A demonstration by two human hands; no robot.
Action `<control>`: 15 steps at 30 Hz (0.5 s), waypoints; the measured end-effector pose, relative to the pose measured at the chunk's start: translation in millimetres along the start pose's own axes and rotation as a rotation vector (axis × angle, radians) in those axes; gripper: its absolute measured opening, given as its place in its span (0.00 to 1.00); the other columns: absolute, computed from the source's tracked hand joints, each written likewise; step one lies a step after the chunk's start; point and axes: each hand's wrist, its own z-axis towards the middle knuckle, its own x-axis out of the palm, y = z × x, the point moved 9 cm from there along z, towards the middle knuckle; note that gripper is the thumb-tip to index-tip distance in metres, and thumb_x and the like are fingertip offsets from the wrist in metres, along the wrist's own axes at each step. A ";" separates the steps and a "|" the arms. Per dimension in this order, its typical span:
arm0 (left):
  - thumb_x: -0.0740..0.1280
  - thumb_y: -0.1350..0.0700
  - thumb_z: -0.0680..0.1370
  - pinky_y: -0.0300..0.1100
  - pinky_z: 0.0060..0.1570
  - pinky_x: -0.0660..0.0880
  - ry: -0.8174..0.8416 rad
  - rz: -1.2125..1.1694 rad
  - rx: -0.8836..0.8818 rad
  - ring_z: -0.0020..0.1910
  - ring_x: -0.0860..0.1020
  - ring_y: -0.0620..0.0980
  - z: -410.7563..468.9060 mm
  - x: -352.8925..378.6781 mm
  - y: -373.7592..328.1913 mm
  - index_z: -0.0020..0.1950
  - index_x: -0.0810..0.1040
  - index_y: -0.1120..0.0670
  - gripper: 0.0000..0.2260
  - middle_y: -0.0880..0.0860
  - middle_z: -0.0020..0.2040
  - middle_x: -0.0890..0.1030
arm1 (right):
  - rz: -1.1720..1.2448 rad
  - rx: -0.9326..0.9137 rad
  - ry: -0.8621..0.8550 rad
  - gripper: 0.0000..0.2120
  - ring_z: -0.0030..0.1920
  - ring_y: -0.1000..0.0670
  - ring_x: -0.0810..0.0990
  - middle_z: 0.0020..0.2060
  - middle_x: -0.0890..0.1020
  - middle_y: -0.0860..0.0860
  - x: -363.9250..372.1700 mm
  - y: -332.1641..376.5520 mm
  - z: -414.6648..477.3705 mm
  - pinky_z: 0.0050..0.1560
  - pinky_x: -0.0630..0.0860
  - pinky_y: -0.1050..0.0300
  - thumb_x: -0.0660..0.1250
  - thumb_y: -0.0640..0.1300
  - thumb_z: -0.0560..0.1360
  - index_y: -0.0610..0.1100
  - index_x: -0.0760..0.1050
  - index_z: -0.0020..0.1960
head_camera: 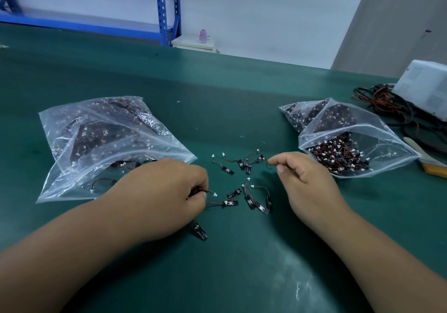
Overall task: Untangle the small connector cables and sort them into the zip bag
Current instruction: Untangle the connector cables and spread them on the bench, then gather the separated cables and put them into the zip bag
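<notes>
Lying scattered on the green mat point(242, 264) between the two hands, the connector cables point(234, 193) are each showing a thin red-and-black lead, a white plug at one end and a flat black tab at the other. They are looking very light and limp, so the leads are likely to be snagging on each other. The tab or the plug is probably the safest place to take hold, since a tug on the fine wire could strain its joints.

The left hand point(169, 191) is curling its fingers round a small bunch of them, with plugs and a tab poking out. The right hand point(307, 184) is pinching one lead between thumb and forefinger, its other fingers loosely curled.

The left zip bag point(108, 143) is lying just behind the left hand, its mouth facing the person and a few single cables sitting inside; it seems to be the one receiving sorted pieces. The right zip bag point(350, 141) is gaping open on a dense tangle.

Bare mat is stretching toward the near edge, giving room to spread cables. To the far right, a brush point(425, 162) and a heap of thicker wires point(387, 104) are crowding the table's edge.
</notes>
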 end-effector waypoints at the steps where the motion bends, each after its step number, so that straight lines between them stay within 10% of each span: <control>1: 0.59 0.43 0.75 0.35 0.35 0.70 0.009 0.012 -0.004 0.37 0.73 0.38 0.2 0.4 0.3 0.44 0.73 0.42 0.06 0.41 0.35 0.76 | -0.008 -0.007 0.015 0.15 0.53 0.68 0.74 0.48 0.79 0.63 1.7 0.4 -0.3 0.51 0.64 0.79 0.63 0.36 0.80 0.56 0.78 0.49; 5: 0.58 0.43 0.76 0.34 0.33 0.67 0.018 0.069 -0.035 0.36 0.73 0.37 -0.2 0.3 3.1 0.45 0.73 0.43 0.06 0.41 0.36 0.75 | -0.037 0.014 0.096 0.10 0.62 0.62 0.73 0.58 0.78 0.62 8.2 0.6 -0.2 0.67 0.68 0.62 0.66 0.47 0.78 0.54 0.79 0.57; 10: 0.57 0.45 0.76 0.42 0.40 0.75 -0.016 0.156 -0.092 0.39 0.74 0.42 1.0 -3.8 10.8 0.46 0.72 0.45 0.07 0.43 0.38 0.75 | -0.392 -0.049 0.438 0.54 0.79 0.58 0.44 0.79 0.46 0.63 44.9 8.2 -10.3 0.79 0.42 0.46 0.59 0.83 0.55 0.69 0.46 0.76; 15: 0.56 0.45 0.76 0.43 0.40 0.75 0.005 0.190 -0.132 0.40 0.74 0.44 2.9 1.6 17.2 0.46 0.72 0.46 0.08 0.45 0.40 0.75 | -0.502 0.001 0.422 0.51 0.80 0.47 0.46 0.80 0.45 0.56 80.8 14.6 13.1 0.77 0.44 0.37 0.51 0.84 0.59 0.66 0.43 0.77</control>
